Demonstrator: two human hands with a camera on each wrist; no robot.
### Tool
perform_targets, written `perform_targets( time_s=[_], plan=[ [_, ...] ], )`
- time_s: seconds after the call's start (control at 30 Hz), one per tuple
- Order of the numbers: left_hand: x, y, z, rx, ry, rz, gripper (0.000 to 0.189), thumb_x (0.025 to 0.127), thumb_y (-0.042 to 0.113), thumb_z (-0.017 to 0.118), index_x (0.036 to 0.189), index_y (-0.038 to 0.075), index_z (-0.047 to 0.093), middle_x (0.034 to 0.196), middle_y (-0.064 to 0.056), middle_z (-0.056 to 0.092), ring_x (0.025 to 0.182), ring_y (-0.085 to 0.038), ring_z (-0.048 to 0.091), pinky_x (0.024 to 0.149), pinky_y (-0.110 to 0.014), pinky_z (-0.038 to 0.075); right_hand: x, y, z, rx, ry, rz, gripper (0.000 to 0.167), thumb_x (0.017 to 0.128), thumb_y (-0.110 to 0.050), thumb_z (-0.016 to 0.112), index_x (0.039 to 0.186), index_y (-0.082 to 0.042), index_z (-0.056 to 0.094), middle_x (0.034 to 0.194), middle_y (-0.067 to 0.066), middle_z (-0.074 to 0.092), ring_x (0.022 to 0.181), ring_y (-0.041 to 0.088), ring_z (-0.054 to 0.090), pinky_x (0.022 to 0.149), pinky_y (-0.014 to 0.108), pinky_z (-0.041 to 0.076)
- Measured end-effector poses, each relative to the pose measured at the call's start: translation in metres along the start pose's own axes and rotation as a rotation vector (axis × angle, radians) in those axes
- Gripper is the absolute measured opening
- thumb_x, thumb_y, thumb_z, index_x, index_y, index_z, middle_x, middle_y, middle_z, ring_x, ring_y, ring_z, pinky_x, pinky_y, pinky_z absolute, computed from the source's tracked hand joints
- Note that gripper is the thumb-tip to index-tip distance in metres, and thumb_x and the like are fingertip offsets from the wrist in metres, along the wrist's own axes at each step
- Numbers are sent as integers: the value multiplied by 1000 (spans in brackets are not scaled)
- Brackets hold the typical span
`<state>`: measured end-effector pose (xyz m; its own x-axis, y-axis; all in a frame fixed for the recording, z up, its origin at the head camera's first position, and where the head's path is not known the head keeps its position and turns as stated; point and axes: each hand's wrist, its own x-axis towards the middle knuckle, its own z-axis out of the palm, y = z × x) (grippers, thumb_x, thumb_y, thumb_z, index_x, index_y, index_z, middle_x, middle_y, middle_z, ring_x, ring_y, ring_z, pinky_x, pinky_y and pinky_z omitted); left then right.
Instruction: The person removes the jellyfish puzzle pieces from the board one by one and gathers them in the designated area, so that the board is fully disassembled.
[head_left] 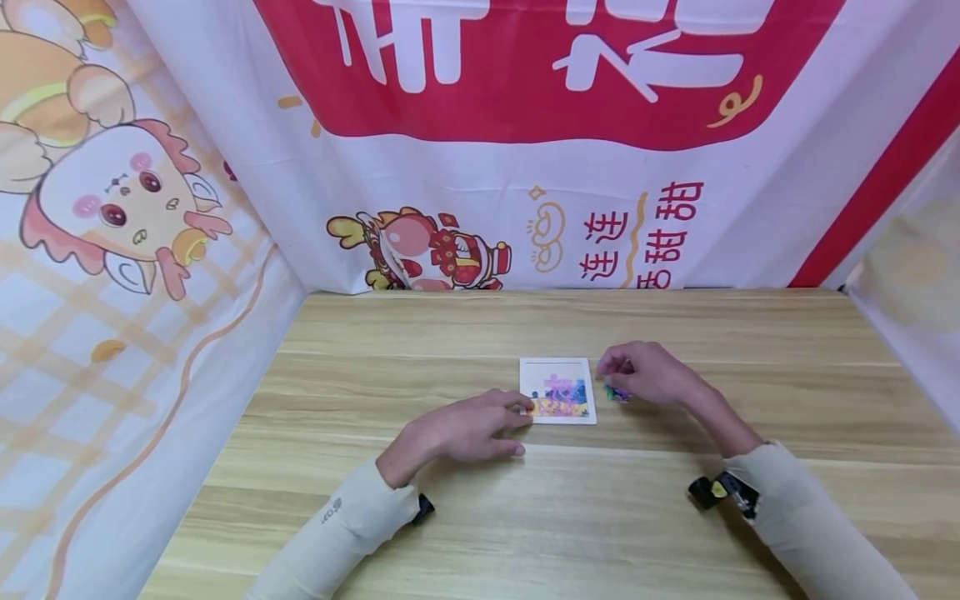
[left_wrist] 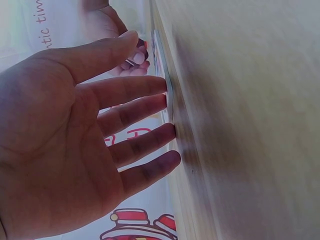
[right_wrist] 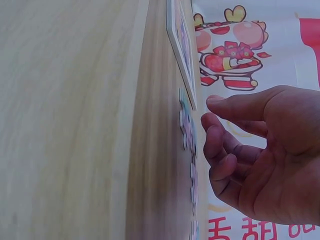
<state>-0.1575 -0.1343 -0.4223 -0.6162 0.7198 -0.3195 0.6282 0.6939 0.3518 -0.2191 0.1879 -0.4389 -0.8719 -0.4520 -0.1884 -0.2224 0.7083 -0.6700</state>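
In the head view, a square jigsaw puzzle board [head_left: 557,367] with a white rim lies on the table, its lower part filled with pink, yellow and blue pieces. My left hand [head_left: 472,427] is at its left side, fingers spread, fingertips touching the edge. The left wrist view shows that left hand [left_wrist: 75,125] with nothing in its palm. Just right of the board, my right hand [head_left: 651,372] hovers over loose puzzle pieces [head_left: 617,393]. In the right wrist view, the fingers of the right hand [right_wrist: 265,155] bend loosely beside these pieces [right_wrist: 187,125]; no piece shows between thumb and forefinger.
The wood-grain table [head_left: 450,517] reaches back to a printed cloth [head_left: 465,167] hanging behind it. Another patterned cloth [head_left: 112,333] covers the left side. Small black devices [head_left: 705,492] are strapped at the wrists.
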Motion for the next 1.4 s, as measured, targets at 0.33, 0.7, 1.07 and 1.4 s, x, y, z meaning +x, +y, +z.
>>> perform_targets(
  time_s=[0.33,0.7,1.07,1.4],
  plan=[
    [1,0,0,-3,13,7,51,109,38,63,153,11,61,168,-4,46,157,-24,43,130,-41,38,8,-14,6,-13,-1,-32,15,103,-8,68,114,-11,78,109,6,77,97,19,66,86,36,57],
    [8,6,-4,0,24,50,51,109,40,63,154,15,60,170,-3,44,159,-24,40,131,-42,37,20,-24,15,-1,-38,-27,16,104,-11,69,118,-12,77,114,6,76,95,20,65,80,32,56],
    [19,12,-6,16,6,80,51,109,40,62,155,17,59,170,-2,45,158,-22,42,130,-41,39,27,-34,24,6,-54,-67,19,101,-9,73,118,-12,77,116,5,77,105,21,70,96,42,60],
    [22,14,-4,12,-13,66,50,108,38,65,152,14,62,168,-1,47,156,-21,43,129,-38,39,34,-37,31,-10,-57,-93,15,96,-7,78,111,-12,79,105,4,77,99,20,70,91,39,60]
  ],
)
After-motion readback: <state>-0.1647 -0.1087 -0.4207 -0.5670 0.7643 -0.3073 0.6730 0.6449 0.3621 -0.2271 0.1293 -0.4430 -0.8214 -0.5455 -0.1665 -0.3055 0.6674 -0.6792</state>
